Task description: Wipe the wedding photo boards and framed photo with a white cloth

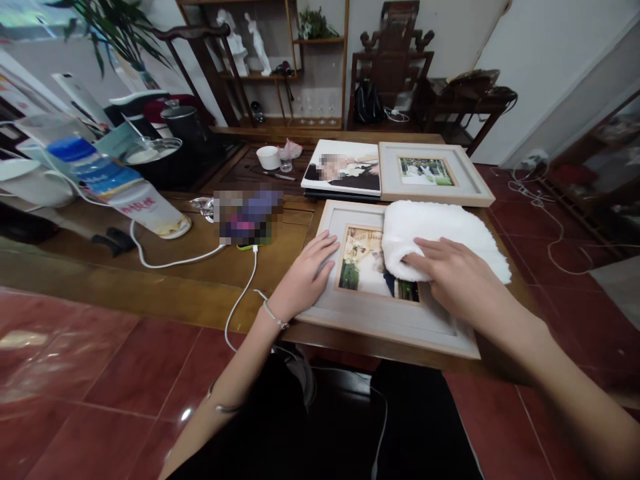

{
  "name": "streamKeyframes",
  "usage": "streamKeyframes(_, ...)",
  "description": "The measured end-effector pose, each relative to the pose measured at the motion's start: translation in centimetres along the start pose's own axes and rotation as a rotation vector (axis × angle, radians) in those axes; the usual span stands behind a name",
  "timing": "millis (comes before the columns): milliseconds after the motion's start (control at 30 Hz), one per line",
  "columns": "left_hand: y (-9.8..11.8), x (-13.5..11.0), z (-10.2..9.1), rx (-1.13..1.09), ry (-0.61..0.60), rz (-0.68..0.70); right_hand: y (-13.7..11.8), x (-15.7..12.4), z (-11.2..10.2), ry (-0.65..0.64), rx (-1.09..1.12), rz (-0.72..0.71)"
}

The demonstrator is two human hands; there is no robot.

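Observation:
A pale wooden picture frame [380, 327] with a photo lies flat at the near edge of the wooden table [190, 293]. My left hand [306, 275] rests flat on the frame's left border, fingers stretched out. My right hand [450, 277] presses down on a folded white towel [440, 230] that covers the frame's upper right part and some of the photo; its fingers lie flat on the cloth.
Behind lie a second framed photo [434, 172] and a photo album [345, 168]. A phone [247, 220] on a white charging cable [240, 300], a tipped milk carton [125, 190], a white cup [269, 157] and kitchenware stand to the left. Red tiled floor surrounds the table.

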State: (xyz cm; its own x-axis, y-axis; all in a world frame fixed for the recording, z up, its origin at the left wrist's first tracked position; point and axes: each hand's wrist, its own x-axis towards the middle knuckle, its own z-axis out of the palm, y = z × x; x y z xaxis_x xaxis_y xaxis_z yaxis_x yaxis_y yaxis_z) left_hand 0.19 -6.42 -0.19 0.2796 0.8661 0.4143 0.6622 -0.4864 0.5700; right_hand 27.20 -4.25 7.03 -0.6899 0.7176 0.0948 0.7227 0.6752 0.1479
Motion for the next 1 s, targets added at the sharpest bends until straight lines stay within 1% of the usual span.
streamKeyframes(67,0.0,0.0,0.0,0.003,-0.004,-0.005,-0.7,-1.0,-0.7,-0.040,0.042,-0.045)
streamKeyframes(167,0.1,0.0,0.0,0.012,-0.007,-0.010,-1.9,-3.2,-2.1,-0.070,0.155,-0.151)
streamKeyframes(267,0.1,0.1,-0.1,0.018,-0.010,-0.007,-3.0,-5.1,-3.2,-0.066,0.259,-0.184)
streamKeyframes(333,0.0,0.1,-0.1,0.015,-0.012,-0.001,-3.4,-5.4,-3.5,-0.083,0.298,-0.183)
streamKeyframes(400,0.0,0.1,-0.1,0.012,-0.012,0.005,-3.3,-4.7,-3.4,-0.124,0.308,-0.156)
streamKeyframes(467,0.0,0.1,-0.1,0.011,-0.017,0.007,-2.7,-3.4,-2.8,-0.147,0.281,-0.093)
streamKeyframes(500,0.0,0.1,-0.1,0.012,-0.019,0.006,-2.3,-2.7,-2.3,-0.128,0.253,-0.049)
streamKeyframes(600,0.0,0.1,-0.1,0.017,-0.019,0.006,-1.2,-0.6,-0.1,0.017,0.155,0.057)
streamKeyframes(667,0.0,0.1,-0.1,0.019,-0.016,0.007,-0.8,0.4,1.3,0.102,0.116,0.070)
streamKeyframes(733,0.0,0.1,-0.1,0.021,-0.015,0.006,-1.0,1.0,2.3,0.132,0.114,0.032)
streamKeyframes(767,0.0,0.1,-0.1,0.021,-0.014,0.006,-1.3,1.0,2.4,0.133,0.128,0.014)
streamKeyframes(800,0.0,0.1,-0.1,0.022,-0.014,0.007,-1.7,1.0,2.3,0.122,0.152,-0.003)
streamKeyframes(867,-0.1,0.1,0.0,0.024,-0.014,0.011,-2.7,0.3,1.4,0.068,0.227,-0.042)
streamKeyframes(933,-0.1,0.1,0.0,0.027,-0.015,0.014,-3.9,-1.0,-0.2,0.003,0.316,-0.113)
streamKeyframes(1000,-0.1,0.1,0.0,0.031,-0.013,0.013,-4.9,-2.7,-2.0,-0.021,0.381,-0.194)
